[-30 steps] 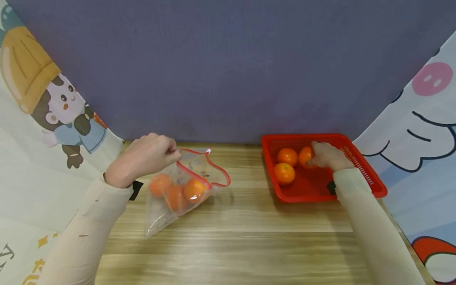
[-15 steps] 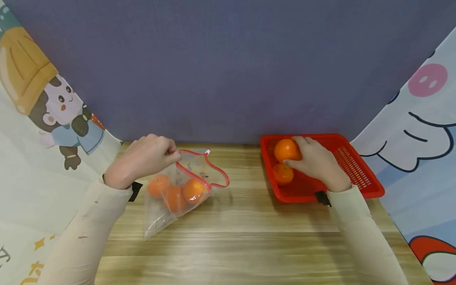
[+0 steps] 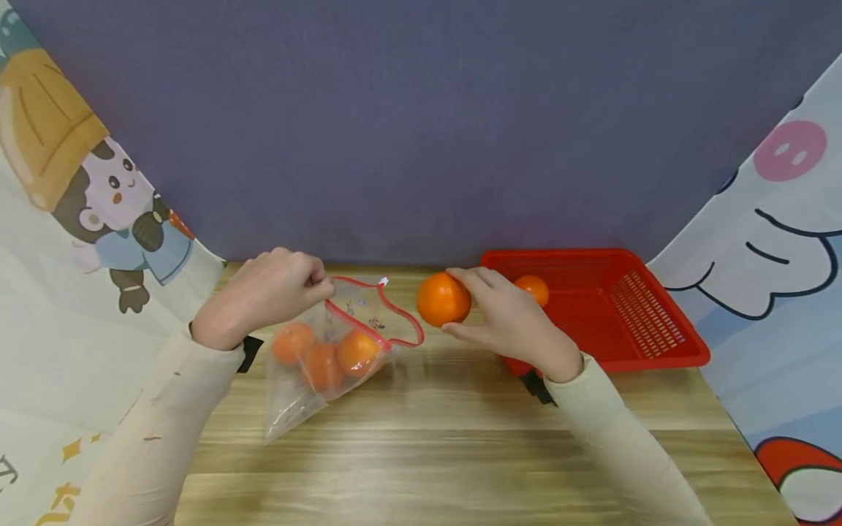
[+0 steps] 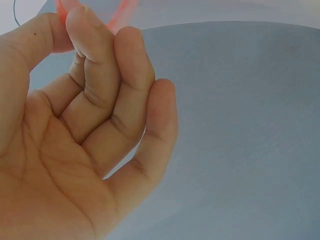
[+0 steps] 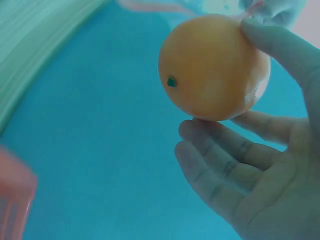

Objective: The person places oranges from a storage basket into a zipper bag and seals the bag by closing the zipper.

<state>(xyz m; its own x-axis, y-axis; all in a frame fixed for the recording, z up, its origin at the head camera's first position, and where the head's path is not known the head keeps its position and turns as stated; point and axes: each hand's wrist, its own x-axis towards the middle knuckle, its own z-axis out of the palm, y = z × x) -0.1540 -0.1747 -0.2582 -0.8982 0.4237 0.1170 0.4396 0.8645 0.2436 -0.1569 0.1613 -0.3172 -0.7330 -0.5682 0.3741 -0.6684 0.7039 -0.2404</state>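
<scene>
In the head view my left hand (image 3: pixel 266 292) pinches the red-edged rim of a clear zip bag (image 3: pixel 289 413), whose mouth gapes toward the right. Several oranges (image 3: pixel 324 367) lie inside it. The left wrist view has thumb and forefinger meeting on the red edging (image 4: pixel 122 15), other fingers curled beside them. My right hand (image 3: pixel 516 318) grips another orange (image 3: pixel 444 299) between thumb and fingertips, in the space between bag and red basket (image 3: pixel 647 361). A small green stem end shows on that orange (image 5: pixel 215 67) in the right wrist view.
One orange (image 3: pixel 531 290) shows in the basket's left part, behind my right hand, which hides some of the basket. A wood-grain table (image 3: pixel 427 438) lies underneath. A grey-purple panel (image 3: pixel 421 131) rises behind, with printed cartoon sheets at both sides.
My right hand took hold of an orange in the basket, lifted it out and carried it left toward the bag's mouth. The left hand and bag stayed nearly still.
</scene>
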